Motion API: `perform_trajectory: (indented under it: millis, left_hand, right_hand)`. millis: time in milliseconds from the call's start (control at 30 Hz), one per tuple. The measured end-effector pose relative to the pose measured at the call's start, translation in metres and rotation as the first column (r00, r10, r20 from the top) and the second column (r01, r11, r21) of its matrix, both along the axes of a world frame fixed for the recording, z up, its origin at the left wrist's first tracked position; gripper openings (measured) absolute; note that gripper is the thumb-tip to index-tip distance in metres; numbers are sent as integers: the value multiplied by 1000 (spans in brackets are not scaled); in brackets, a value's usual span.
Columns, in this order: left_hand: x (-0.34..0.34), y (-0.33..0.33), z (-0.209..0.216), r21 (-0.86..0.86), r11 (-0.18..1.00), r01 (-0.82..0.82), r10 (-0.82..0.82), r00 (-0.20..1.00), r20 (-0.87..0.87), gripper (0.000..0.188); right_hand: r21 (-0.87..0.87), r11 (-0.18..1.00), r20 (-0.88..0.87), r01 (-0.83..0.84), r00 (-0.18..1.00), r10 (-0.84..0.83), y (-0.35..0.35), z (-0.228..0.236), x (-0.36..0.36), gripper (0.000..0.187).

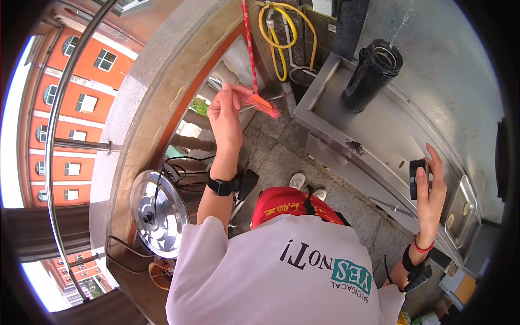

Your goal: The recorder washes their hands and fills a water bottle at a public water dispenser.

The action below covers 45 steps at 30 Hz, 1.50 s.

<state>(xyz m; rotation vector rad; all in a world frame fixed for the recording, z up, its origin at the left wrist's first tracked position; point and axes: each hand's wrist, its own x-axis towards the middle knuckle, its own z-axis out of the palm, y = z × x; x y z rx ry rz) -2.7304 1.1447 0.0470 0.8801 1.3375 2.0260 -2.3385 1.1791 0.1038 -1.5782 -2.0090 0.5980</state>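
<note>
My right hand (pixel 430 192) grips a round black lid (pixel 417 179) edge-on between thumb and fingers, above the right part of the metal sink (pixel 319 111). Farther off in the sink, a black cylindrical bottle (pixel 368 81) stands with its mouth uncovered. A thin pale streak, looking like water, comes down toward that mouth. My left hand (pixel 226 111) is raised to the left of the sink, its fingers drawn together in a pinch. Whatever it may hold is too small to make out. Just past its fingertips shows a broom (pixel 264 104) with orange-pink bristles and a red handle.
A yellow hose (pixel 281 46) hangs coiled on the far wall. At left are a shiny round metal lid (pixel 157 214) and a steel railing (pixel 53 130). A metal tray (pixel 461 214) sits by the sink's right end. Grey tiles (pixel 271 151) cover the floor.
</note>
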Motion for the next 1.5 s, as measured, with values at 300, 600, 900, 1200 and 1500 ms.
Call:
perform_trajectory:
  millis: [300,600,900,1200,1500]
  left_hand:
    - [17,-33,76,476,879,2,-21,999,35,47]
    - [35,-30,62,394,901,183,-82,962,-260,42]
    - [91,-91,-68,-467,748,471,-646,678,-350,19]
    - [127,-42,-74,-211,923,321,-314,947,63,32]
    - [82,-24,-50,-275,867,416,-423,905,36,35]
  right_hand:
    - [48,997,-9,-53,999,53,-1,-6,-9,45]
    - [47,997,8,-57,998,57,-4,-10,-7,46]
    - [-45,999,-18,-2,1000,1,-5,-13,5,50]
    - [-31,999,24,-6,1000,7,-8,-14,-1,52]
    - [-72,996,-5,-43,999,43,-7,-16,-8,50]
